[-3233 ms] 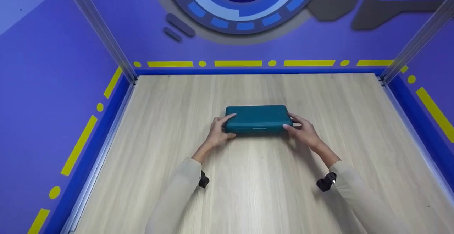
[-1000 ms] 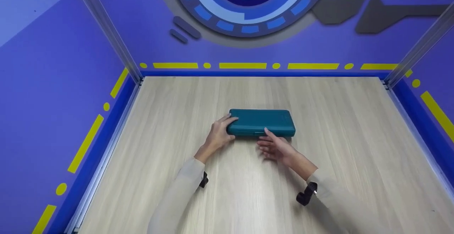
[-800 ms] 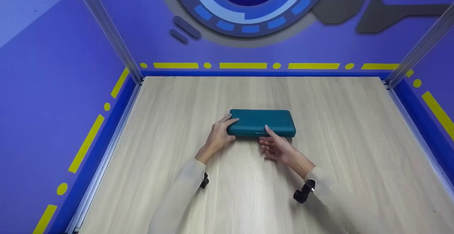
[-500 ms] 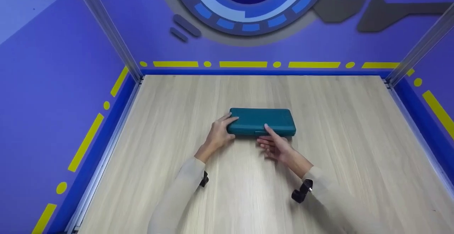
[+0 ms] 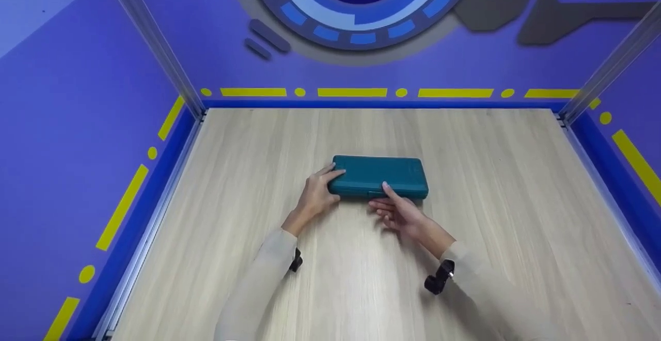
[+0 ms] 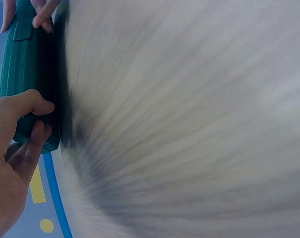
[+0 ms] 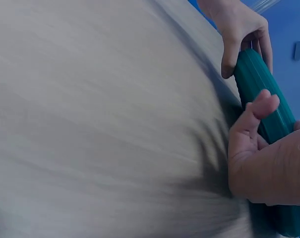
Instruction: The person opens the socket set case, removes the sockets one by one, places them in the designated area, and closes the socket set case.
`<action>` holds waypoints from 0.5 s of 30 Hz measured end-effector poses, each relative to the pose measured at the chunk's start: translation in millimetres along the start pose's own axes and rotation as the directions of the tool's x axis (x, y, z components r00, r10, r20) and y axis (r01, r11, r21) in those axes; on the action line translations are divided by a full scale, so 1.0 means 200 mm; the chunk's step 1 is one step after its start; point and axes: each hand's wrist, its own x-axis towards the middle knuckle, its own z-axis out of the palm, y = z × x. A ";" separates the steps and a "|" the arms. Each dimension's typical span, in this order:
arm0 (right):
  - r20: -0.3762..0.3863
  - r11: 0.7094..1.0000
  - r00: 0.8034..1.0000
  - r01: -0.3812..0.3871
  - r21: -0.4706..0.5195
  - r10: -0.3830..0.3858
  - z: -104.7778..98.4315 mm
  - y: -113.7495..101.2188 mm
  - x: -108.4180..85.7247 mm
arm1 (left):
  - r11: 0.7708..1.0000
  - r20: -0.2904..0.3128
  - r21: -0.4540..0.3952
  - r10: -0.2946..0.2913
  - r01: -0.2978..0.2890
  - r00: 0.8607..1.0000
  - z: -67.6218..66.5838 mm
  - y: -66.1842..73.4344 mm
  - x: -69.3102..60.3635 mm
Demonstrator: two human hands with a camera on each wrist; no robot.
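Observation:
A flat, closed teal plastic case (image 5: pixel 379 170) with rounded corners lies lengthwise in the head view, on or barely above the wooden tabletop. Its small front latch (image 6: pixel 25 30) shows in the left wrist view. My left hand (image 5: pixel 316 195) grips the left end, fingers over the lid and thumb at the front side. At the front edge, right of centre, my right hand (image 5: pixel 408 217) has its thumb on the lid's edge beside the latch. Its index finger bends in under the latch, and the other fingers curl loosely before the case. The case's underside is hidden.
Light wooden tabletop (image 5: pixel 248 175) surrounds the case. Blue-purple panels with yellow markings (image 5: pixel 351 92) stand at the back and both sides. Metal corner posts (image 5: pixel 155 46) rise at the back corners. A black wrist camera (image 5: pixel 440 277) hangs at the right sleeve.
My right hand has left the case's right end and come round to the latch at the front. There its fingers have shifted slightly. My left hand keeps its grip; the lid stays closed.

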 end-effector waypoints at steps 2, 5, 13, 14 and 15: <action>-0.034 1.000 0.999 0.021 0.020 -0.020 0.01 0.00 0.00 | 1.000 -0.004 0.000 0.012 -0.012 1.000 0.00 0.00 0.01; -0.092 0.998 0.994 0.054 0.027 -0.051 0.02 0.02 -0.01 | 1.000 -0.010 0.005 0.024 -0.024 1.000 0.01 0.00 0.01; -0.066 0.995 0.998 0.022 0.102 -0.015 0.02 0.04 0.03 | 1.000 -0.007 0.009 0.008 -0.008 1.000 0.00 -0.02 0.01; -0.057 0.995 0.998 0.019 0.101 -0.013 0.02 0.04 0.03 | 1.000 -0.011 0.009 0.007 -0.007 1.000 0.00 -0.02 0.00; -0.051 0.995 0.999 0.020 0.096 -0.015 0.02 0.04 0.03 | 1.000 -0.013 0.009 0.005 -0.004 1.000 0.00 -0.02 0.00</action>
